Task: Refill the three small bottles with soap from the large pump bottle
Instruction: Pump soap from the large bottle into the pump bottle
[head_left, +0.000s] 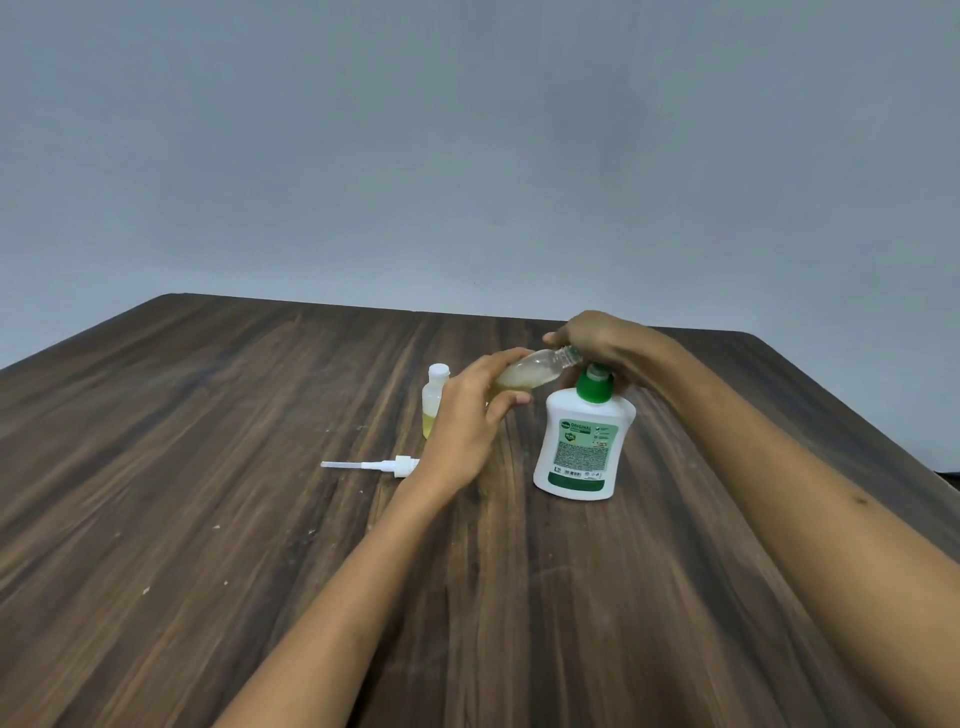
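The large white pump bottle (584, 447) with a green collar stands upright on the table. My right hand (602, 345) rests over its pump head with fingers curled round it. My left hand (475, 410) grips a small clear bottle (535, 370) tilted almost flat, its open threaded neck up against the pump. Yellowish soap lies in that bottle. A second small bottle (434, 397) with a white cap stands upright behind my left hand, with yellow soap in its lower part. A third small bottle is not visible.
A white spray-pump insert with its long tube (371, 465) lies flat on the dark wooden table (208, 467), left of my left wrist. The table's far edge runs just behind my hands, with a grey wall beyond.
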